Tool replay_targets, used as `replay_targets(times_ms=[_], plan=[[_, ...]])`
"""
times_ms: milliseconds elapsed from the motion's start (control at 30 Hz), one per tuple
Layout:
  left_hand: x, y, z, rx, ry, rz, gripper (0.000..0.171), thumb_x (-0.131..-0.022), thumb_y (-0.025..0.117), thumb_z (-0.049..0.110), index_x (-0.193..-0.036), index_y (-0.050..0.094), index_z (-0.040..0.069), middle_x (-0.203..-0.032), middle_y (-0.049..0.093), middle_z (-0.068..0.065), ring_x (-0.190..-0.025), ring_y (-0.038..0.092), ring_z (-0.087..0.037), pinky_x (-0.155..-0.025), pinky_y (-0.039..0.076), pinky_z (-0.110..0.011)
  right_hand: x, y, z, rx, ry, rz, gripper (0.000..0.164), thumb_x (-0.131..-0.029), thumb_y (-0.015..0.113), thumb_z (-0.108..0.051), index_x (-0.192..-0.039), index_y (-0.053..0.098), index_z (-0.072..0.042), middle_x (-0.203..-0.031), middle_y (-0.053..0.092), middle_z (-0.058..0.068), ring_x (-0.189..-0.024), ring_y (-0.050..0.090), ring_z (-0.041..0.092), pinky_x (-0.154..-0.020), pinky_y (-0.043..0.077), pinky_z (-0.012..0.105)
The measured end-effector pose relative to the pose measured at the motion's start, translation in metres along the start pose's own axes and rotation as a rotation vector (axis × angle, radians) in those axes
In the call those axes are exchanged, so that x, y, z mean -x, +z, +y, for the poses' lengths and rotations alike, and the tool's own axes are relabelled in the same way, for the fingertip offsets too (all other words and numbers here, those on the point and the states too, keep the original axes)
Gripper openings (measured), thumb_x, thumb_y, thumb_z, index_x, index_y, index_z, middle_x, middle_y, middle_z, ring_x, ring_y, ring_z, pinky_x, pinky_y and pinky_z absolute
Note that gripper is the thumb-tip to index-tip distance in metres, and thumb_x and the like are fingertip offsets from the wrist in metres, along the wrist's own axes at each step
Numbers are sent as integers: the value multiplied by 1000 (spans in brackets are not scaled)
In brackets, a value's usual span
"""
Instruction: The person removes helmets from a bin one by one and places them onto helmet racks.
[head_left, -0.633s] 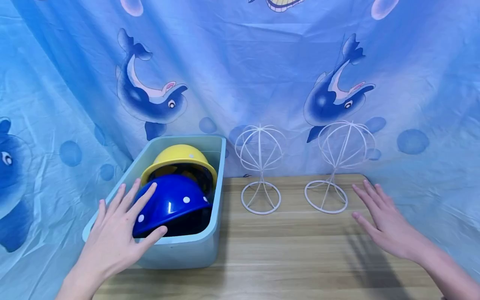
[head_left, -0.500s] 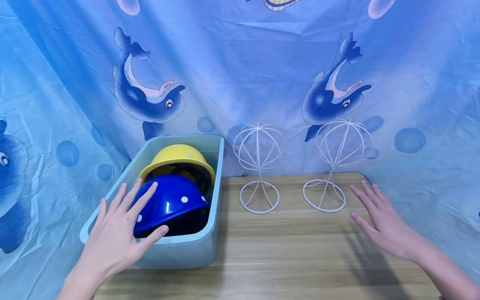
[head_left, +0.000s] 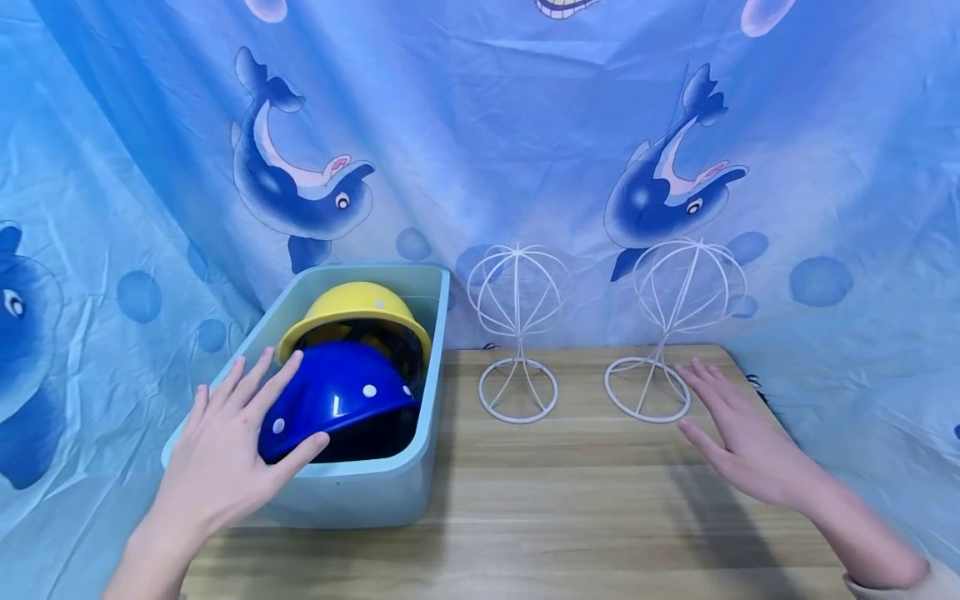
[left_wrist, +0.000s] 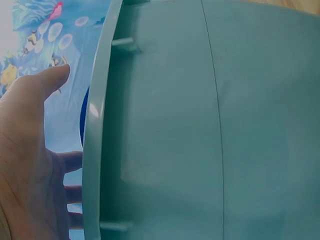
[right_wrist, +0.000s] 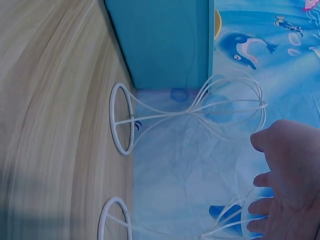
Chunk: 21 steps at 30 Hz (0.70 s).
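Note:
My left hand (head_left: 228,446), fingers spread, is over the near left corner of a light teal plastic bin (head_left: 352,500). It overlaps a blue hard hat (head_left: 337,387) with white dots. Behind that hat leans a yellow hard hat (head_left: 360,300), its dark inside facing me. In the left wrist view the bin's wall (left_wrist: 170,120) fills most of the picture, with the hand beside its rim. My right hand (head_left: 750,442) is in the air with extended fingers, just right of the base of the right white wire stand (head_left: 648,417). It holds nothing.
A second white wire stand (head_left: 517,417) with a globe-shaped top stands between the bin and the right stand. All rest on a wooden table (head_left: 570,508). A blue dolphin-print curtain (head_left: 495,133) hangs behind and at both sides.
My right hand has moved slightly left, closer to the right wire stand. My left hand has shifted slightly up in the head view. The hats lie as before in the bin.

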<state>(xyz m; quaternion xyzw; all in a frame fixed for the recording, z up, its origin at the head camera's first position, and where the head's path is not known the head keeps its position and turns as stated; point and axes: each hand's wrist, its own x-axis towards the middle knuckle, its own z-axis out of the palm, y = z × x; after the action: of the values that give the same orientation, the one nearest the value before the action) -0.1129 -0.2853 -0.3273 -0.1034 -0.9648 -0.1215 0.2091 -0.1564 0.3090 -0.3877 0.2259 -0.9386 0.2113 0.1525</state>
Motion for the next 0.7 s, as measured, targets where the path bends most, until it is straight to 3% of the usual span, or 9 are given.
replay_targets(times_ms=[67,167,200,300,400,433,567,633,700], plan=[[0,-1,-5,-2,-16,-1,99,-89,76,63,-170,27,33,-173,29,-23,-161,19,-53,-122,1,-80,-6,1,-6,8,-8,7,71,-106,67,-25,-167,33,-13,-169,34,28,-155,33,52,-131,23,54],[1,-3,-14,-1,-59,-20,99,-90,73,64,-171,26,31,-174,28,-23,-160,18,-54,-122,2,-81,-18,3,-20,4,-27,11,68,-105,67,-25,-165,37,-14,-164,45,23,-143,51,49,-113,41,64],[2,-4,-19,-2,-79,-29,99,-91,72,64,-171,25,31,-174,28,-23,-159,19,-55,-121,4,-81,-22,4,-25,-6,-32,8,66,-106,66,-24,-165,38,-15,-163,48,21,-134,61,43,-108,45,64],[5,-8,-35,0,-148,-54,96,-94,70,63,-171,22,31,-173,28,-23,-156,23,-58,-112,17,-86,-35,11,-43,-66,-54,0,60,-107,63,-23,-163,42,-14,-160,54,16,-131,65,38,-107,47,61],[7,-11,-54,44,-214,-62,90,-99,67,58,-172,20,31,-172,30,-26,-151,29,-62,-101,26,-86,-49,22,-60,-164,-76,11,54,-109,59,-21,-161,45,-12,-157,57,13,-133,65,34,-111,49,53],[8,-12,-59,69,-233,-60,88,-101,66,55,-172,20,31,-171,30,-27,-149,30,-63,-98,28,-86,-53,26,-66,-214,-93,24,52,-109,59,-18,-159,47,-9,-155,59,15,-140,59,37,-114,49,48],[14,-12,-77,173,-309,-25,84,-103,66,47,-172,22,27,-163,37,-36,-137,43,-67,-96,35,-82,-73,39,-90,-471,-158,40,48,-107,58,-6,-154,51,0,-151,61,22,-138,60,40,-113,49,27],[17,-7,-82,223,-352,6,84,-102,68,44,-171,22,27,-162,40,-35,-135,46,-66,-108,43,-69,-82,42,-102,-577,-176,16,47,-107,57,-4,-153,51,3,-151,61,23,-140,59,41,-113,47,24],[21,3,-86,285,-389,48,85,-101,71,41,-171,24,29,-164,41,-31,-144,47,-55,-118,46,-40,-91,42,-110,-655,-177,-17,47,-107,56,-3,-153,50,4,-152,59,23,-142,57,41,-115,47,29]])
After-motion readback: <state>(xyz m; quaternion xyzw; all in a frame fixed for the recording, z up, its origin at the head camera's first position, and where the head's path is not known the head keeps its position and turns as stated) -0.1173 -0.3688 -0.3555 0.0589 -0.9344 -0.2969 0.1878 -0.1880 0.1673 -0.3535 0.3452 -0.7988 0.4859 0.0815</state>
